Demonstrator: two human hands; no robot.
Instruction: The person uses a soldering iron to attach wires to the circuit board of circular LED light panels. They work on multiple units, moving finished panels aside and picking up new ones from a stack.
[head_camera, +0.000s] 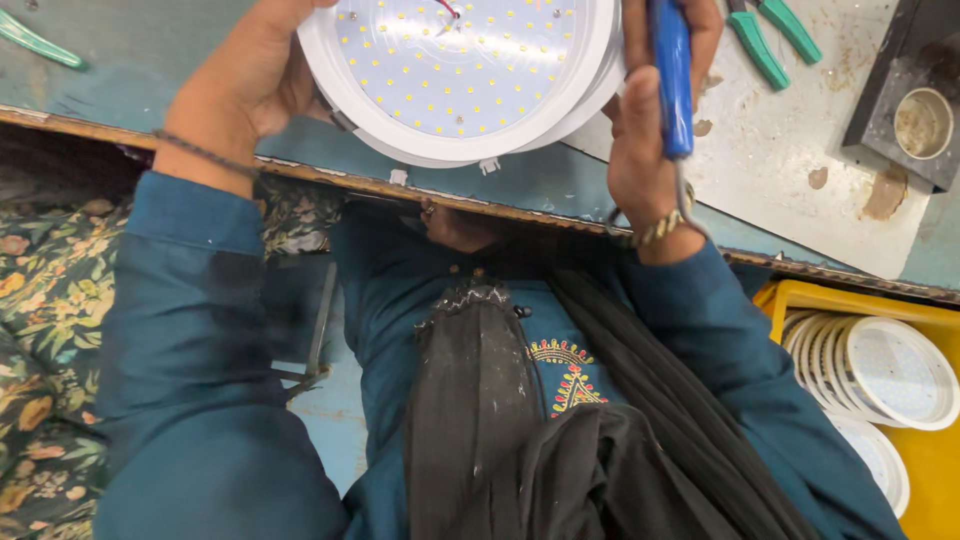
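Over the edge of the worn surface (600, 185), both blue-sleeved arms reach forward, wrists bent. The left hand (245, 85) curls around the rim of a round white light panel (455, 70) dotted with small yellow diodes, gripping it above the surface. Beside the panel, the right hand (640, 140) is closed around a blue-handled tool (672, 75).

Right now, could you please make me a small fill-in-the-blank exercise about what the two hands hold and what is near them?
1. The left hand holds a round white lamp panel dotted with small ____ lights.
2. The right hand holds a tool with a ____ handle.
3. More round panels are stacked in a ____ crate.
4. Pliers with ____ handles lie on the table.

Missing words: yellow; blue; yellow; green
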